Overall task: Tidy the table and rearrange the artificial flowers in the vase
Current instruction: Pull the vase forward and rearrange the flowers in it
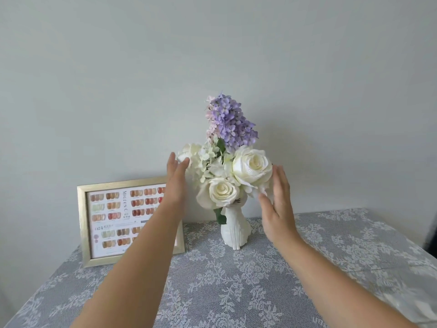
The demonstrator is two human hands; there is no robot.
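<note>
A white vase [235, 229] stands upright at the back of the table, near the wall. It holds artificial flowers: a large white rose [251, 166] at the right, a smaller white rose [223, 192] low in front, white hydrangea blooms [209, 159] at the left, and a tall purple spray [230, 119] on top. My left hand [176, 176] is flat and open against the bouquet's left side. My right hand [277, 202] is open at the bouquet's right side, its fingers touching the petals under the large rose. Neither hand grips anything.
A gold picture frame [81, 223] with a nail colour chart leans against the wall left of the vase, partly hidden by my left forearm. A grey lace tablecloth [224, 280] covers the table. The table's right edge [421, 254] drops away.
</note>
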